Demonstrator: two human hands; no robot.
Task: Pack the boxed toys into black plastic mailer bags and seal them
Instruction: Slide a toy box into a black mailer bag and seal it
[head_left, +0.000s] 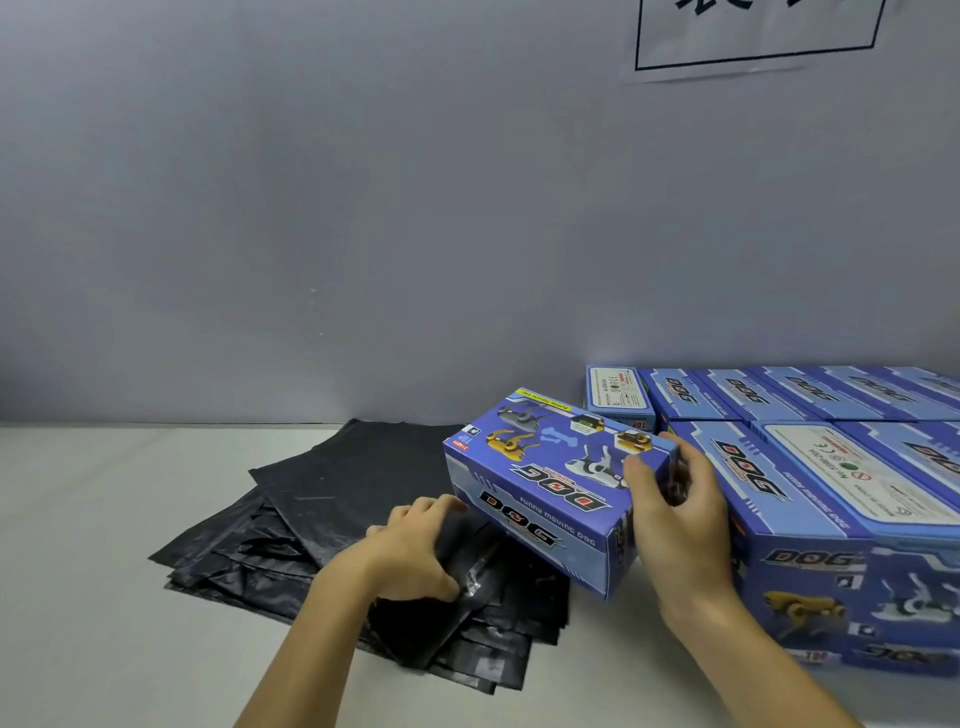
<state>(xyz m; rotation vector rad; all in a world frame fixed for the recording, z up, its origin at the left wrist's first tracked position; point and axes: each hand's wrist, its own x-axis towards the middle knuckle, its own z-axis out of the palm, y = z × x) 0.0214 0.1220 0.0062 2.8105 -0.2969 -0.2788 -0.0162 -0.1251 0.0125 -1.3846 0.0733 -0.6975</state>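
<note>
We hold one box (545, 499) in our right hand (675, 525), fingers curled round its right end, thumb on the top face and the other fingers wrapped over the end panel. The box is blue, printed with "DOG" and "FUNNY MOVING DOG", and it is tilted, its left end raised above the bags (322, 499), clear of the table (104, 519). Our left hand (415, 556) rests on the stack of black bags, its fingers and thumb pinching a fold of the topmost bag (467, 577) just under the box's lower edge; the film there is puckered and shiny. The bags lie flat in a loose, fanned stack on the white table, left of centre, their back edge near the grey wall (363, 208). To the right, further boxes (831, 488) of the same print stand packed together in rows, touching one another, the rearmost row against the wall. A white sign (753, 36) with a dark border hangs on the wall above them; its characters are cut off.
</note>
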